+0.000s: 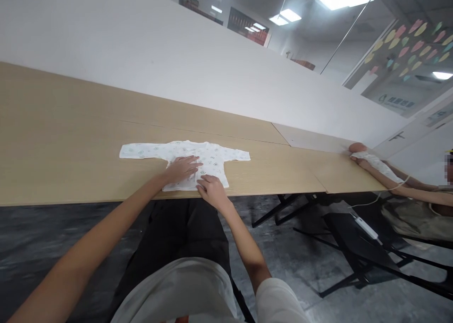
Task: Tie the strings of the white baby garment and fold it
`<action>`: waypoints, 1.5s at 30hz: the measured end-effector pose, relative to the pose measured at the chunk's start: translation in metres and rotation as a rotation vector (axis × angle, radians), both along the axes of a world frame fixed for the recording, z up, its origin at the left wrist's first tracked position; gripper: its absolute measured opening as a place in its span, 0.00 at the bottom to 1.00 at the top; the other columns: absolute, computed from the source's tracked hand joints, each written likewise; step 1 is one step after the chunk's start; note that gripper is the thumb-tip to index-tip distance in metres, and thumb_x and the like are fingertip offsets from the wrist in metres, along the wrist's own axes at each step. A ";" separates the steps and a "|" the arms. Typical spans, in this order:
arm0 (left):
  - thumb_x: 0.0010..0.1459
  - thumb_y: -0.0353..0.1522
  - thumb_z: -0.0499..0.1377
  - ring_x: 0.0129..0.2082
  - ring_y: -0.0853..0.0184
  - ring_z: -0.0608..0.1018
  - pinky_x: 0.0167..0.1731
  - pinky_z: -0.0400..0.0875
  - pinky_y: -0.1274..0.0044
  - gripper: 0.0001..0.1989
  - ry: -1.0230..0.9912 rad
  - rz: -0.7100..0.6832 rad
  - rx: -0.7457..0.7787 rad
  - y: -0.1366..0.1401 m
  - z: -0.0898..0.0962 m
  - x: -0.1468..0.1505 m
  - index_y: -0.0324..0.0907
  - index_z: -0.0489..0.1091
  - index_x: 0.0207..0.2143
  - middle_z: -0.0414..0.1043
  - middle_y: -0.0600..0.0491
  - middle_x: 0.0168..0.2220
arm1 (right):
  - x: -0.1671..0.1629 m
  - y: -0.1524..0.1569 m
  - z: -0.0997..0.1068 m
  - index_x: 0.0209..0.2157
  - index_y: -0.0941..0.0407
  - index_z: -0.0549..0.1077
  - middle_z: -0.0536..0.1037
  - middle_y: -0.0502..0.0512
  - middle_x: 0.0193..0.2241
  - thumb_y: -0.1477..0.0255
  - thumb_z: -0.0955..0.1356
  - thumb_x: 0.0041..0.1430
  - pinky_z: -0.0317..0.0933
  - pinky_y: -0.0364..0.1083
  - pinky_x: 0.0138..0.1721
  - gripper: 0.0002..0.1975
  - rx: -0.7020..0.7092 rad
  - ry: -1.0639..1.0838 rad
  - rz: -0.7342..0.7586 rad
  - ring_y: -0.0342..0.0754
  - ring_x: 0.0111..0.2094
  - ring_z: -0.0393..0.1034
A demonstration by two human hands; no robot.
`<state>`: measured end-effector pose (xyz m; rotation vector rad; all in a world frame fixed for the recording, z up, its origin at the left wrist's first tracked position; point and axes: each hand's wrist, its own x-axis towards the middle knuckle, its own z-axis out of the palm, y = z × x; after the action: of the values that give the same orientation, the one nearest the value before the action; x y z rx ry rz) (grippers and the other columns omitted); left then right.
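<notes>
A small white baby shirt [215,158] with a sparse printed pattern lies spread on the wooden table [283,172], both long sleeves stretched out sideways. Its hem reaches close to the table's front edge. My left hand [182,168] rests flat on the front of the shirt, fingers extended toward the right. Lower down, near the hem, my right hand [212,189] touches the cloth with its fingers loosely stretched and pointing left. Neither hand has cloth gathered in it.
A white wall [159,54] with glass panels above runs behind the table. At the far right, another person's arms [389,176] reach to a doll [357,147] in white clothing on the table. A black folding chair [354,233] holding a white power strip [366,227] stands below.
</notes>
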<state>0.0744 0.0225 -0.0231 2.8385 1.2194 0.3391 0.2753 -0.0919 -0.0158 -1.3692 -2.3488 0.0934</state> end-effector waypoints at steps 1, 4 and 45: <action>0.73 0.43 0.40 0.69 0.58 0.62 0.65 0.55 0.63 0.26 0.010 -0.028 -0.001 -0.001 -0.001 0.001 0.54 0.69 0.63 0.61 0.50 0.69 | 0.001 -0.001 -0.001 0.50 0.57 0.80 0.79 0.63 0.54 0.71 0.67 0.69 0.62 0.52 0.61 0.13 0.005 -0.002 0.000 0.55 0.57 0.72; 0.73 0.42 0.41 0.68 0.59 0.64 0.65 0.55 0.63 0.25 0.015 -0.033 0.019 0.001 -0.003 -0.002 0.55 0.72 0.60 0.65 0.52 0.67 | 0.003 -0.004 -0.005 0.51 0.57 0.79 0.79 0.63 0.54 0.72 0.66 0.69 0.62 0.53 0.62 0.14 0.014 0.003 0.006 0.55 0.58 0.71; 0.62 0.43 0.56 0.49 0.64 0.77 0.48 0.67 0.78 0.26 -0.075 0.411 -0.296 0.065 0.046 -0.120 0.35 0.73 0.56 0.77 0.45 0.55 | 0.116 0.148 0.066 0.47 0.63 0.79 0.81 0.68 0.48 0.72 0.67 0.63 0.62 0.53 0.56 0.14 -0.406 -0.290 -0.452 0.58 0.50 0.75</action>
<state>-0.0459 0.0877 0.0234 2.2996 1.6752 0.2462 0.3913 0.0560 0.0506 -2.2123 -2.2529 0.2642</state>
